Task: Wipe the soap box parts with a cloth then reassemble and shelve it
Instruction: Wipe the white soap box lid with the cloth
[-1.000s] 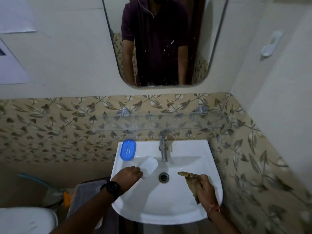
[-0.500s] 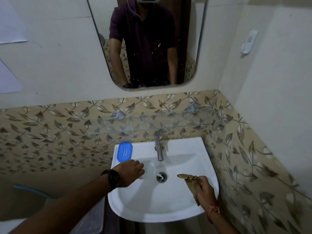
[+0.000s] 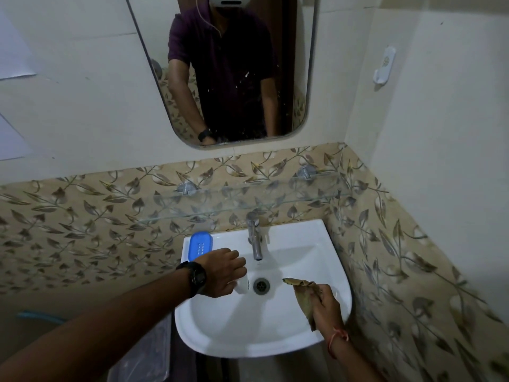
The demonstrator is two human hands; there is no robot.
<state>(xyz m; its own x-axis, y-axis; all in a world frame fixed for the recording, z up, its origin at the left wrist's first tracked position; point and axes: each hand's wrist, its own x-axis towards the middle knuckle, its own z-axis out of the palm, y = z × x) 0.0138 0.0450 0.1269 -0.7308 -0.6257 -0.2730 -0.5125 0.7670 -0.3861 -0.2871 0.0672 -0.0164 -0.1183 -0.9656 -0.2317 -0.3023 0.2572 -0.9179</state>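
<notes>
Right grip (image 3: 326,304) clutches cloth (image 3: 303,295) | left grip (image 3: 223,271) unclear, hiding white part (image 3: 242,285)

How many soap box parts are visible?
2: the blue part on the sink rim, back left; the pale part in the basin under the left hand. More may be hidden.

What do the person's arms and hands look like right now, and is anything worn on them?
Both forearms are bare, and there are no gloves. The left hand has a black digital watch with a black strap on its wrist. The right hand has a thin red-orange thread band round its wrist. The mirror shows short, dark purple sleeves.
</notes>
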